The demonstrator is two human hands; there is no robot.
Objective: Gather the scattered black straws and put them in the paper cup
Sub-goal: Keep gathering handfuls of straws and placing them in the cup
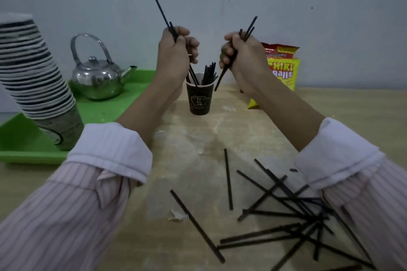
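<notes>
A dark paper cup (199,100) stands on the wooden table at the centre, with several black straws upright in it. My left hand (175,50) grips a few black straws (161,12) just above and left of the cup; their lower ends reach into its mouth. My right hand (241,55) grips a few more straws (248,28) above and right of the cup, with the lower ends hanging beside the rim. Several loose black straws (286,211) lie crossed in a heap on the table near its front right. One single straw (196,224) lies apart to the left of the heap.
A green tray (19,149) at the left carries a tilted stack of paper cups (37,77) and a steel kettle (98,77). Red and yellow snack bags (284,66) stand against the wall behind my right hand. Small paper scraps (177,215) lie on the table.
</notes>
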